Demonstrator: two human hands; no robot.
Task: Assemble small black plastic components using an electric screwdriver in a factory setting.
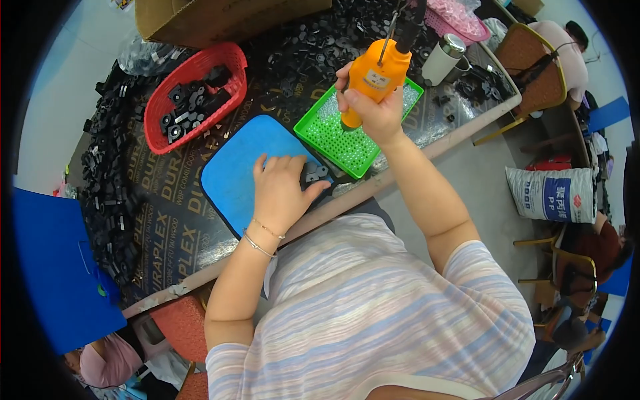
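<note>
My left hand rests over a blue mat, palm down. Between its thumb and index finger sits a small black plastic part with light metal spots, held against the mat's right edge. My fingers hide some of that part. In my right hand is an orange electric screwdriver, gripped round its body and pointing down. It hangs from a metal hook with a black cord at its top. Below it lies a green perforated tray holding many tiny silvery pieces, likely screws.
A red basket of black parts stands left of the mat. Loose black parts heap along the table's left and far sides. A cardboard box, a white flask and a pink basket stand farther back. Other people sit nearby.
</note>
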